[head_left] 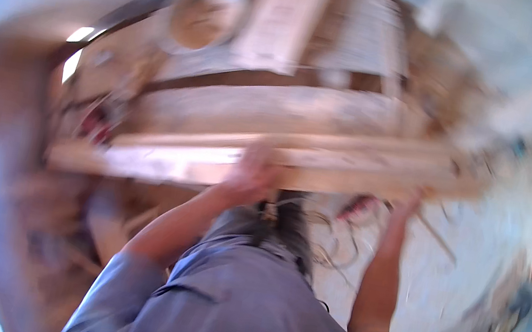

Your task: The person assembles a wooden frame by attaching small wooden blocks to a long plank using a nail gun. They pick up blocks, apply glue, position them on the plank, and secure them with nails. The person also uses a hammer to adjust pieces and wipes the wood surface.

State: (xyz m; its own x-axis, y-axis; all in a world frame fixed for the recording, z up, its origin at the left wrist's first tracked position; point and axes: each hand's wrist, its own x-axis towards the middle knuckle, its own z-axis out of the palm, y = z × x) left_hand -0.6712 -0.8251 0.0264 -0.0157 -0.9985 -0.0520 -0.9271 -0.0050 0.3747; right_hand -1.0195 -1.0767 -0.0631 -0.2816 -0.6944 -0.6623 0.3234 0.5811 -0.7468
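Note:
A long, pale wooden beam (343, 172) lies crosswise in front of my body, blurred by motion. My left hand (256, 170) is closed over it left of its right half, with the fingers reaching onto its upper face. Farther right, my right hand (407, 204) grips the near edge of the same beam. Its fingers are smeared and partly hidden by the wood. Just beyond the beam, a wide board with a rough, whitish surface (269, 106) runs nearly alongside it.
A round bucket (205, 13) with brownish contents stands at the far left. Beside it lies a flat light board (280, 23). Red objects sit near the beam's left end (97, 123) and below it (358, 208). Cords or strips (338, 243) lie on the pale floor (431, 280).

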